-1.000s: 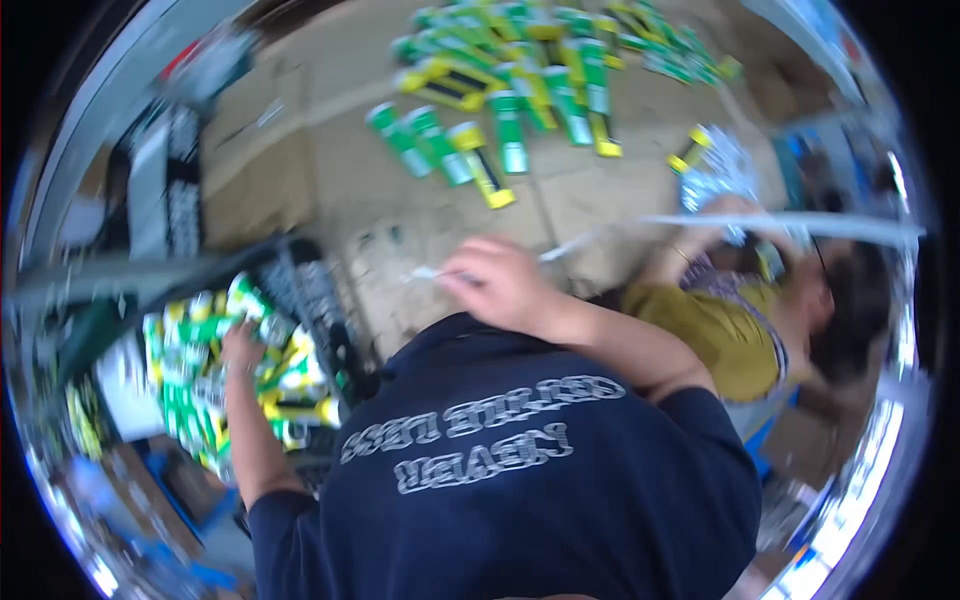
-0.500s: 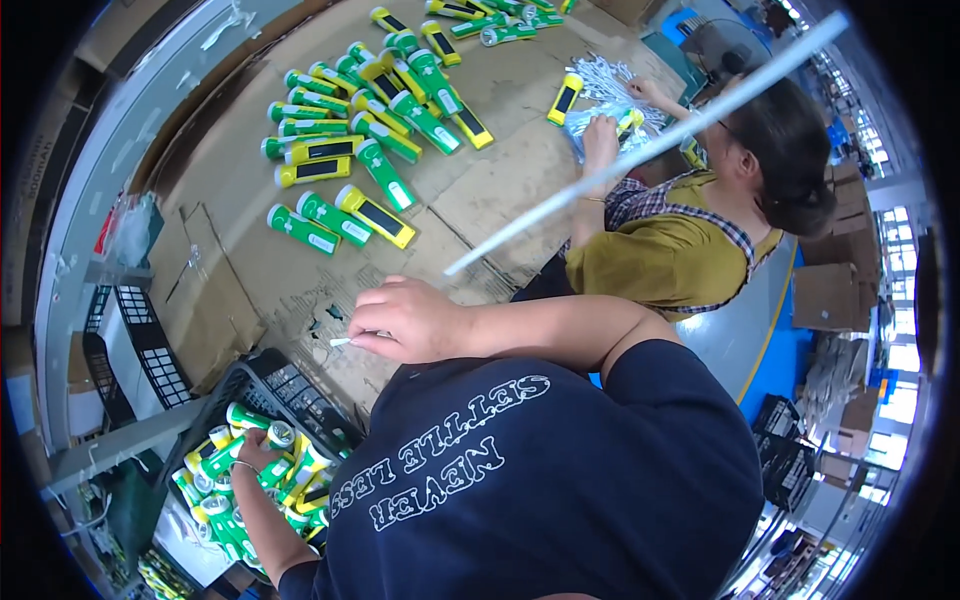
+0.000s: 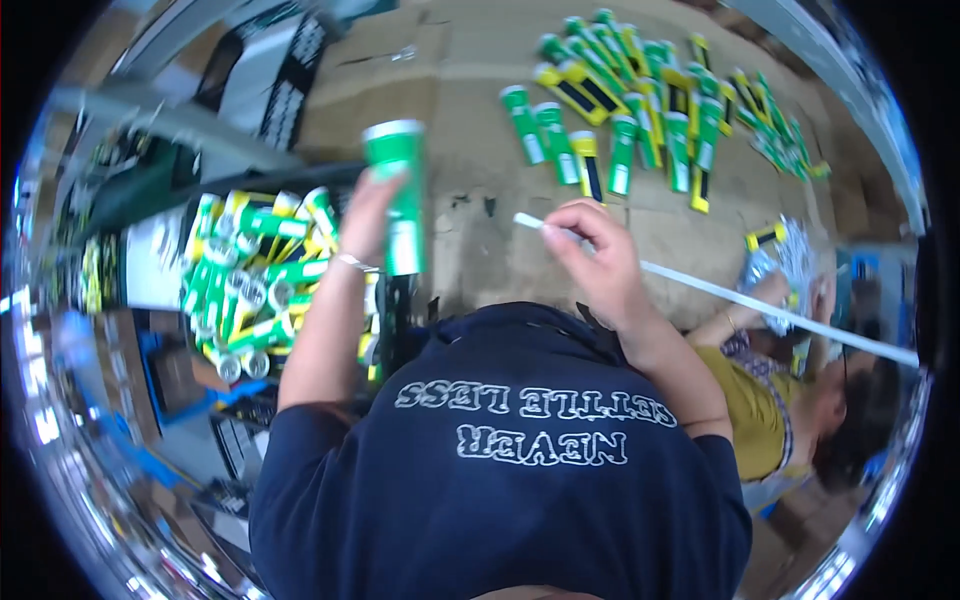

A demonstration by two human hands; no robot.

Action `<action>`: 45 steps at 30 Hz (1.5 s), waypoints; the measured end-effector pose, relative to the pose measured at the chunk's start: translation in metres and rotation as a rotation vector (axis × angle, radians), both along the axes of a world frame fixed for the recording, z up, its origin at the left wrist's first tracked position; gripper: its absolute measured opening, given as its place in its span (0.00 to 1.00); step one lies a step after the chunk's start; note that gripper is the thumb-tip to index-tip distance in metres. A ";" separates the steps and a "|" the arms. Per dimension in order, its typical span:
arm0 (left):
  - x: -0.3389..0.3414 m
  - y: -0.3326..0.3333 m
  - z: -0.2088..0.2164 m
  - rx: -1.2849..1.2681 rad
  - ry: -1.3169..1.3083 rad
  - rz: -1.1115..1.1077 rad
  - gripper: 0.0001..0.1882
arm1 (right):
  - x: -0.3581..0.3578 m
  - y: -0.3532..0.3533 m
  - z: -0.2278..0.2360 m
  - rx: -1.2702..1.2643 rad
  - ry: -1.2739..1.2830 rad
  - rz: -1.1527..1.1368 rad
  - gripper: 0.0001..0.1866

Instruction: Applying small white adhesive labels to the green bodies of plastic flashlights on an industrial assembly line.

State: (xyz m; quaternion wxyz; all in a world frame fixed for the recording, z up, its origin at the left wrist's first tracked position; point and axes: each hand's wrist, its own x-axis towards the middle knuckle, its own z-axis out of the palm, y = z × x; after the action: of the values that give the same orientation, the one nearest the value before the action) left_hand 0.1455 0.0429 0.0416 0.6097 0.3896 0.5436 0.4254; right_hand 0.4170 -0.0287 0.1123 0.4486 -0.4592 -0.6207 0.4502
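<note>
My left hand (image 3: pixel 368 215) is closed around a green flashlight (image 3: pixel 405 225) with a white head. It holds the flashlight upright over the table edge, beside a dark crate (image 3: pixel 345 180) of green and yellow flashlights (image 3: pixel 270 285). My right hand (image 3: pixel 600 255) pinches a thin white rod (image 3: pixel 529 221) over the cardboard-covered table. The rod's short tip sticks out left of my fingers. A long white length (image 3: pixel 780 312) in line with it runs off to the right beyond my hand, and seems to be the same rod.
Rows of green and yellow flashlights (image 3: pixel 622 155) lie on the cardboard (image 3: pixel 470 150) at the far side. To the right a co-worker (image 3: pixel 745 410) in a mustard top handles a pile of white cords (image 3: pixel 795 250). A grey metal bar (image 3: pixel 190 125) stands at the far left.
My left hand has lifted a flashlight out of the crate and brought it up to the table edge. My view has turned left. The right hand still pinches the white rod.
</note>
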 end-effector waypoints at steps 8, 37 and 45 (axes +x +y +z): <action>0.069 -0.042 0.044 0.185 -0.042 -0.373 0.25 | -0.015 0.014 0.000 -0.172 0.101 0.086 0.06; 0.067 -0.043 0.042 0.134 -0.075 -0.205 0.18 | 0.008 0.019 0.000 -0.380 0.072 0.047 0.07; 0.072 -0.035 0.025 0.155 0.036 -0.154 0.15 | 0.000 0.009 0.013 0.138 -0.425 -0.003 0.04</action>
State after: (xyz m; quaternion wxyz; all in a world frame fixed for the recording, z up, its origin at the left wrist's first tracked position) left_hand 0.2178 0.0076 0.0661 0.5987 0.4838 0.4882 0.4113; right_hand 0.4175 -0.0197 0.1253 0.3388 -0.5128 -0.7300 0.2989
